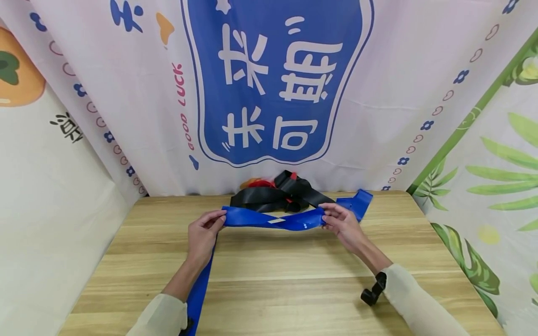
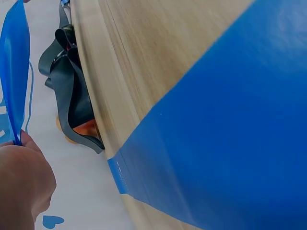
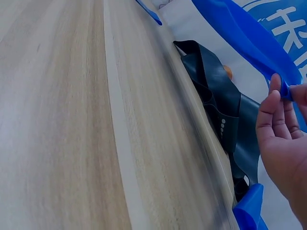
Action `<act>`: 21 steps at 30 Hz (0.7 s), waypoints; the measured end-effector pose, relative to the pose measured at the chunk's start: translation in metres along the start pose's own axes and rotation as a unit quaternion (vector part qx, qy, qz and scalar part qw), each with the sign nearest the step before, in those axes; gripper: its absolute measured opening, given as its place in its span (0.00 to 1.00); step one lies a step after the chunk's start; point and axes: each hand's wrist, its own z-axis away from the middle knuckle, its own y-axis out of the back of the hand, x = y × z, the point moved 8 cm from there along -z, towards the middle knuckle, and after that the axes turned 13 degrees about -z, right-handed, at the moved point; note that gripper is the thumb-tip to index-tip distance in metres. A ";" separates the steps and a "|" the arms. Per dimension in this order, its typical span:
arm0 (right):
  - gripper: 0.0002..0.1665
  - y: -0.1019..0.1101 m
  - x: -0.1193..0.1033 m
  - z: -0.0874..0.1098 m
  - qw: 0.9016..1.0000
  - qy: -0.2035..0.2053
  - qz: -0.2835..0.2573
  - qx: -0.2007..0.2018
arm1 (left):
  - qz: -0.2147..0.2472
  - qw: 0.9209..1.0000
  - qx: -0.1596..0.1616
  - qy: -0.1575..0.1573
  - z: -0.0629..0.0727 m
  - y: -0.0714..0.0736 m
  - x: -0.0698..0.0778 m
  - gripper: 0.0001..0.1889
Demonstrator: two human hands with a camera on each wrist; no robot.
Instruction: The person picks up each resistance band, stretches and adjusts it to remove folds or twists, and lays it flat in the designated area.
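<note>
A flat blue resistance band (image 1: 248,217) stretches between both hands above the table, with a twist near its middle where a pale patch shows. Its left end part is pinched by my left hand (image 1: 204,233), thumb against fingers; from there the band hangs down and runs along the table toward the front, filling much of the left wrist view as a wide blue sheet (image 2: 225,129). My right hand (image 1: 342,226) pinches the other side, fingers bunching the band in the right wrist view. Past the right hand a loose blue tail (image 1: 355,203) lies at the table's back edge.
Behind the stretched part, a heap of black bands (image 1: 260,198) with red and orange pieces (image 1: 262,184) among it lies at the back of the wooden table (image 1: 277,280). A printed curtain (image 1: 159,140) hangs behind. Black straps (image 1: 374,289) circle the wrists.
</note>
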 end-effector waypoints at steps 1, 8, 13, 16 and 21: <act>0.16 0.000 0.000 0.000 1.000 -0.003 0.003 0.000 | 0.001 1.000 -0.002 -0.001 0.000 0.000 0.000 0.11; 0.09 0.004 0.004 0.000 1.000 -0.017 0.005 -0.001 | -0.025 0.999 -0.019 -0.010 0.000 0.001 0.000 0.15; 0.06 0.006 0.004 0.000 0.999 -0.017 0.024 0.012 | -0.034 0.999 -0.040 -0.003 0.000 0.000 -0.002 0.19; 0.04 0.008 0.003 0.000 0.998 -0.021 0.044 0.027 | -0.030 0.998 -0.050 0.005 0.000 0.000 -0.004 0.21; 0.02 0.010 0.003 0.000 0.996 -0.027 0.074 0.044 | -0.023 0.998 -0.057 0.013 0.001 -0.001 -0.005 0.21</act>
